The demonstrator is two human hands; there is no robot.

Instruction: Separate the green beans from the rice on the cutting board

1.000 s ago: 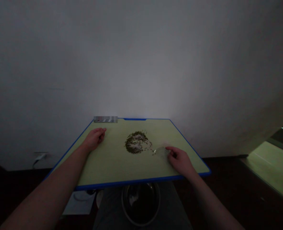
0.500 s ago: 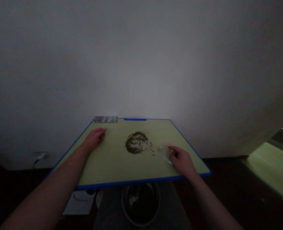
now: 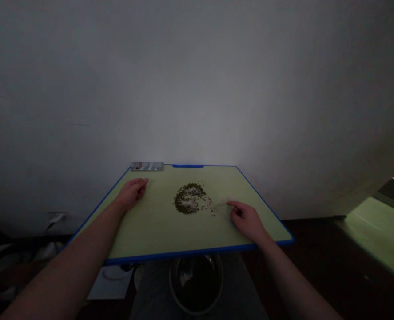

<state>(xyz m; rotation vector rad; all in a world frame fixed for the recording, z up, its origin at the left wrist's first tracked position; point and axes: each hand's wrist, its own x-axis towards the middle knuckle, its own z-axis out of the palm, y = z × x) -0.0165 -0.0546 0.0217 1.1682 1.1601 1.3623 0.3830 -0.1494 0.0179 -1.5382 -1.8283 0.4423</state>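
A loose pile of dark greenish beans or seeds mixed with pale grains point(image 3: 190, 199) lies mid-board, some scattered to its right. My right hand point(image 3: 247, 218) grips a see-through round piece with a thin rim point(image 3: 220, 207) by its right side, close to the board. The rim's left end reaches the scattered grains; its exact kind is hard to make out. On the left, my left hand point(image 3: 131, 194) rests on the yellow-green board point(image 3: 157, 235) with its fingers curled in and no object showing in them.
Blue edging point(image 3: 186, 254) runs round the board. Below its front edge a metal bowl point(image 3: 197, 284) sits on the lap. A blurred patch point(image 3: 146, 166) covers something at the back left corner. The wall point(image 3: 197, 89) rises behind.
My right hand has moved a little left with the see-through piece, whose rim now reaches the scattered grains. My left hand stays where it was.
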